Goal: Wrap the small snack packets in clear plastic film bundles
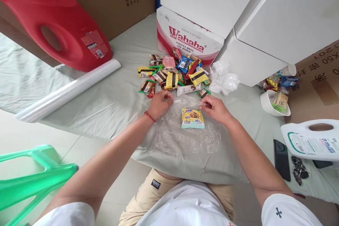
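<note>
A sheet of clear plastic wrap (169, 132) lies spread on the grey-green cloth in front of me. On it rests a yellow and pale-green snack packet (192, 118) with a cookie picture. My left hand (160, 104) pinches the sheet's far left edge, and my right hand (214, 108) pinches its far right edge; the packet sits between and slightly nearer to me. Just beyond both hands is a heap of small wrapped snacks (172, 80) in yellow, red, blue and brown. Several clear plastic-wrapped bundles (224, 77) lie at the heap's right side.
A roll of plastic film (71, 90) and a red jug (60, 24) are at left. Behind the heap stands a Wahaha carton (188, 37). At right are a white bowl (267, 103) with snacks, a white bottle (312, 141), a phone (281, 160) and keys (299, 170).
</note>
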Demonstrator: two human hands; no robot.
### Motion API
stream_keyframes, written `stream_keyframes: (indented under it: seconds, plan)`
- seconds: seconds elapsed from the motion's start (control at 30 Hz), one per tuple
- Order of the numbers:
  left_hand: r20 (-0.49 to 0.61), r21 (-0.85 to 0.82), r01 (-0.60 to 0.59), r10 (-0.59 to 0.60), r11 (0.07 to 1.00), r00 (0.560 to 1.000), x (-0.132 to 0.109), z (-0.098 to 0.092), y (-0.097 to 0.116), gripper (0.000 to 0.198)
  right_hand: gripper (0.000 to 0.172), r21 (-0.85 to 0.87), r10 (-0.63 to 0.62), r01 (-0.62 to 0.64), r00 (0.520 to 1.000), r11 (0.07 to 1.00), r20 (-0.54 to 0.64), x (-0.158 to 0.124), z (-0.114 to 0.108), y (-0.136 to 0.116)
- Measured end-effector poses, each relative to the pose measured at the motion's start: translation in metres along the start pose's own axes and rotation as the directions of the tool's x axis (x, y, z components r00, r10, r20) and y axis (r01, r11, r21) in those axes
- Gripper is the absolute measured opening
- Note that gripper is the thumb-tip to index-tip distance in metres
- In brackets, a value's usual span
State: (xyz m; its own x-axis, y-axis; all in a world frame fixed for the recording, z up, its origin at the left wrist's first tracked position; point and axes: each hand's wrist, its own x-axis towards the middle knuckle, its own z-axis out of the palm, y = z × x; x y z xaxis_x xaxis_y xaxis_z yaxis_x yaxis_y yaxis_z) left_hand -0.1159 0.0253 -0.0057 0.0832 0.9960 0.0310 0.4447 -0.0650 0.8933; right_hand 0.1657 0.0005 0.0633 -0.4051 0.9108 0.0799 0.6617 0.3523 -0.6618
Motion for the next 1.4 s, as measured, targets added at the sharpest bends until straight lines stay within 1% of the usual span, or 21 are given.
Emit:
stream_keyframes:
  seconds: [0.1, 0.2, 0.3, 0.43, 0.5, 0.57, 0.63, 0.67, 0.73, 0.8, 0.83, 0.87, 0.93, 0.97, 1.03, 1.07, 1.17, 1.23, 1.27, 1.33, 1.4]
  plan:
    - [0.012, -0.115, -0.083, 0.085, 0.99, 0.996, -0.013, -0.013, -0.006, 0.005, 0.017, -0.026, -0.063, 0.064, 0.997, 0.998, 0.047, -0.019, 0.001, -0.012]
    - [0.083, -0.129, -0.07, 0.082, 0.989, 0.993, -0.031, -0.026, -0.01, 0.017, 0.029, -0.011, -0.139, 0.142, 0.982, 0.99, 0.126, -0.037, 0.009, -0.015]
    - [0.183, -0.034, -0.091, 0.095, 0.995, 0.979, -0.046, -0.039, -0.012, 0.035, 0.036, -0.01, -0.215, 0.222, 0.952, 0.975, 0.218, -0.05, 0.02, -0.012]
    - [0.291, 0.125, -0.259, 0.214, 0.958, 0.932, -0.056, -0.06, -0.013, 0.03, 0.036, -0.007, -0.23, 0.24, 0.938, 0.971, 0.258, -0.059, 0.032, -0.007]
    - [0.257, 0.155, -0.31, 0.265, 0.938, 0.929, -0.059, -0.069, -0.01, 0.023, 0.033, -0.005, -0.228, 0.236, 0.944, 0.972, 0.238, -0.061, 0.035, -0.003]
    - [0.163, 0.165, -0.349, 0.324, 0.922, 0.932, -0.061, -0.074, 0.0, 0.019, 0.032, -0.037, -0.232, 0.247, 0.944, 0.968, 0.233, -0.063, 0.039, 0.0]
    - [0.094, 0.169, -0.425, 0.415, 0.889, 0.905, -0.063, -0.072, 0.015, 0.016, 0.033, -0.08, -0.239, 0.265, 0.94, 0.961, 0.243, -0.064, 0.041, 0.003]
    - [0.092, 0.168, -0.472, 0.462, 0.866, 0.882, -0.063, -0.068, 0.024, 0.016, 0.034, -0.095, -0.242, 0.272, 0.938, 0.958, 0.247, -0.065, 0.043, 0.004]
    - [0.163, 0.159, -0.551, 0.529, 0.819, 0.833, -0.063, -0.056, 0.042, 0.029, 0.035, -0.107, -0.245, 0.277, 0.938, 0.955, 0.244, -0.066, 0.044, 0.006]
    - [0.265, 0.219, -0.591, 0.536, 0.776, 0.802, -0.062, -0.042, 0.055, 0.054, 0.035, -0.108, -0.255, 0.286, 0.937, 0.952, 0.238, -0.066, 0.044, 0.005]
    - [0.314, 0.273, -0.604, 0.524, 0.749, 0.792, -0.062, -0.035, 0.06, 0.059, 0.035, -0.11, -0.261, 0.293, 0.936, 0.95, 0.237, -0.066, 0.044, 0.005]
    - [0.363, 0.332, -0.618, 0.508, 0.713, 0.781, -0.063, -0.031, 0.062, 0.055, 0.035, -0.113, -0.267, 0.3, 0.934, 0.947, 0.238, -0.066, 0.044, 0.004]
    - [0.469, 0.417, -0.659, 0.473, 0.626, 0.746, -0.069, -0.027, 0.059, 0.028, 0.036, -0.13, -0.271, 0.308, 0.931, 0.942, 0.245, -0.066, 0.043, 0.003]
    - [0.526, 0.436, -0.686, 0.454, 0.582, 0.719, -0.075, -0.028, 0.055, 0.021, 0.036, -0.142, -0.267, 0.308, 0.931, 0.941, 0.249, -0.066, 0.043, 0.002]
    - [0.63, 0.443, -0.73, 0.398, 0.521, 0.667, -0.088, -0.034, 0.043, 0.024, 0.035, -0.173, -0.253, 0.303, 0.932, 0.937, 0.261, -0.068, 0.043, 0.0]
    - [0.667, 0.444, -0.734, 0.358, 0.514, 0.653, -0.096, -0.04, 0.037, 0.024, 0.034, -0.192, -0.246, 0.301, 0.932, 0.934, 0.266, -0.069, 0.042, 0.0]
    - [0.708, 0.457, -0.677, 0.224, 0.576, 0.669, -0.117, -0.059, 0.025, 0.02, 0.034, -0.258, -0.24, 0.311, 0.931, 0.915, 0.274, -0.072, 0.041, -0.003]
    - [0.704, 0.441, -0.634, 0.193, 0.635, 0.683, -0.125, -0.07, 0.031, 0.021, 0.033, -0.294, -0.245, 0.324, 0.93, 0.899, 0.274, -0.074, 0.041, -0.004]
    - [0.696, 0.414, -0.625, 0.212, 0.662, 0.686, -0.127, -0.073, 0.038, 0.025, 0.033, -0.308, -0.247, 0.328, 0.93, 0.893, 0.273, -0.075, 0.041, -0.004]
    - [0.643, 0.329, -0.624, 0.316, 0.709, 0.698, -0.126, -0.073, 0.059, 0.029, 0.033, -0.324, -0.248, 0.33, 0.931, 0.887, 0.267, -0.077, 0.041, -0.004]
    - [0.524, 0.246, -0.644, 0.459, 0.725, 0.717, -0.118, -0.062, 0.082, 0.027, 0.033, -0.332, -0.248, 0.329, 0.933, 0.884, 0.261, -0.077, 0.041, -0.004]
